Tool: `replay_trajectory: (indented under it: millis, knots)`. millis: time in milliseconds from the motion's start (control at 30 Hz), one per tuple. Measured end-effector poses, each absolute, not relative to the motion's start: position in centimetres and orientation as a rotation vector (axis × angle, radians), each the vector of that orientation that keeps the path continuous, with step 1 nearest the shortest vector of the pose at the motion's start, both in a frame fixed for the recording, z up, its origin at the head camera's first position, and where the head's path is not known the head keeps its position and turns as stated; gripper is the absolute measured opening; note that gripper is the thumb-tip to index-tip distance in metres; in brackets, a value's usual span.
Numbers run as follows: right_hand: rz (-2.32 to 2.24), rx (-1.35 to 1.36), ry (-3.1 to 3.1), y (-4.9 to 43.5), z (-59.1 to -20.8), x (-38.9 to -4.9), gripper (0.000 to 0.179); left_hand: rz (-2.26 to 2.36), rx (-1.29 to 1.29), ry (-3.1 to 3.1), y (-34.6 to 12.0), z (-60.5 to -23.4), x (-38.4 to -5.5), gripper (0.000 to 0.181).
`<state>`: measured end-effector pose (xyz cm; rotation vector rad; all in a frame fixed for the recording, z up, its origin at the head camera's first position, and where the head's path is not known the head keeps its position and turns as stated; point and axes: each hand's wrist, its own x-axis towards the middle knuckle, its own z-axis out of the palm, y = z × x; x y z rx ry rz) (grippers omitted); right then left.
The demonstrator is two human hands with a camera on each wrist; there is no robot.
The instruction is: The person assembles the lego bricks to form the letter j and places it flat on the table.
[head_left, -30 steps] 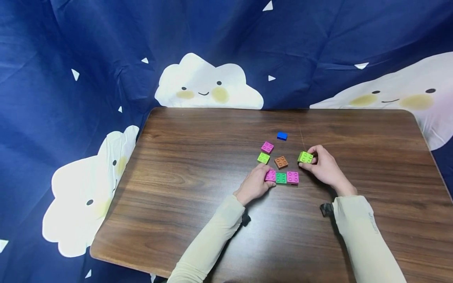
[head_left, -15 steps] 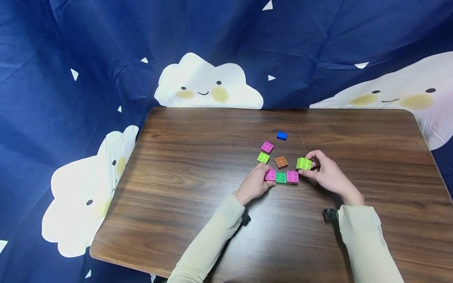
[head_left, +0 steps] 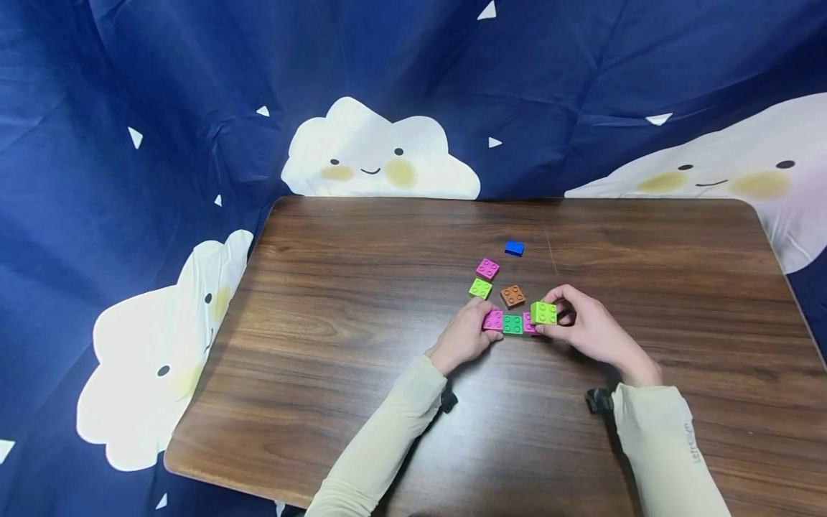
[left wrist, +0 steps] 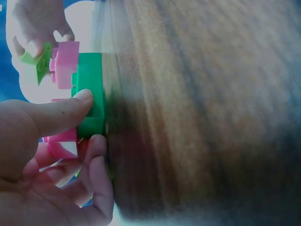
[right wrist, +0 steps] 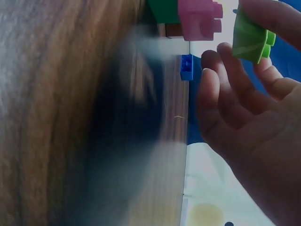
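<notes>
In the head view my left hand grips the left end of a small toy brick build. Its base is a green brick, with my thumb pressed on its side in the left wrist view. Two pink bricks sit on top, a left pink brick by my fingers and a right pink brick at the other end. My right hand pinches a lime green brick between thumb and fingers. That brick is held over the right pink brick, slightly tilted and apart from its studs in both wrist views.
Beyond the build, loose on the brown wooden table, lie an orange-brown brick, another lime brick, a magenta brick and a blue brick. A dark blue cloud-print curtain hangs behind the table.
My right hand has carried the lime green brick left and toward me, from beside the build to over the right pink brick. My left hand has stayed put on the build.
</notes>
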<state>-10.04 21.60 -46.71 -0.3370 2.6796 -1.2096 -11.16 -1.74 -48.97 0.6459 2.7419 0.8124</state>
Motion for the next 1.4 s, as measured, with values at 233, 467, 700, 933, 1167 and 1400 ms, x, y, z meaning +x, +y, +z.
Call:
replay_trajectory:
  millis: [233,467,700,933,1167,1400]
  knots:
    - [-1.175,-0.364,2.66,21.24,-46.84,-9.96,0.038,0.803,0.651,2.75,-1.77,-48.92,-11.14,0.033]
    - [-1.182,-0.382,2.667,20.99,-47.12,-10.04,0.037,0.798,0.64,2.748,-1.75,-48.9,-11.13,0.033]
    - [-1.161,-0.386,2.665,20.82,-47.1,-10.13,0.036,0.808,0.643,2.753,-1.72,-49.02,-11.14,0.033]
    - [-1.129,-0.371,2.663,20.78,-46.89,-10.27,0.036,0.805,0.651,2.755,-1.75,-49.09,-11.21,0.033]
    - [-1.07,-0.373,2.66,20.76,-46.54,-10.41,0.034,0.802,0.659,2.76,-1.73,-49.1,-11.24,0.033]
    - [-1.046,-0.371,2.666,20.68,-46.53,-10.48,0.034,0.818,0.652,2.754,-1.71,-49.02,-11.21,0.033]
